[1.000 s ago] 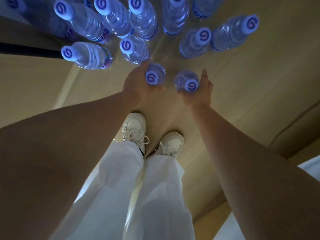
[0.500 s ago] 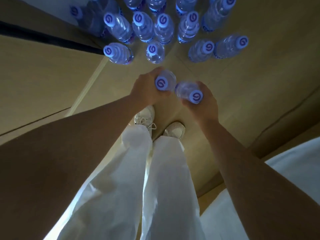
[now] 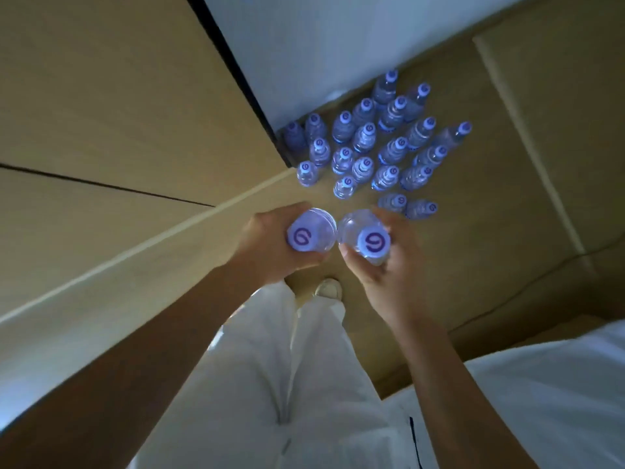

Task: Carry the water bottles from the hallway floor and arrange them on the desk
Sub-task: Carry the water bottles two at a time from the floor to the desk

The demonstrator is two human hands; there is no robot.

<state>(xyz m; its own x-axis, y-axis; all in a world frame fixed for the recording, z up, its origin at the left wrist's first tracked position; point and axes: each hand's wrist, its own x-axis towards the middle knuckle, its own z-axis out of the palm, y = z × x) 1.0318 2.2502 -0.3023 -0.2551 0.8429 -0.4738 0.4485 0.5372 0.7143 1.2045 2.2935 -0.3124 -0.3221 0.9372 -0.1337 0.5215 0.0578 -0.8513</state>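
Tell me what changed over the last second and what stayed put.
Both hands have lifted their bottles off the floor: the left hand grips one bottle, the right hand the other bottle. The cluster of bottles stays standing on the floor.

Both bare forearms reached forward and down, converging in front of the person. The left hand (image 3: 270, 247) curled around a bottle (image 3: 313, 231), the right hand (image 3: 385, 265) around another bottle (image 3: 358, 231), held close together.
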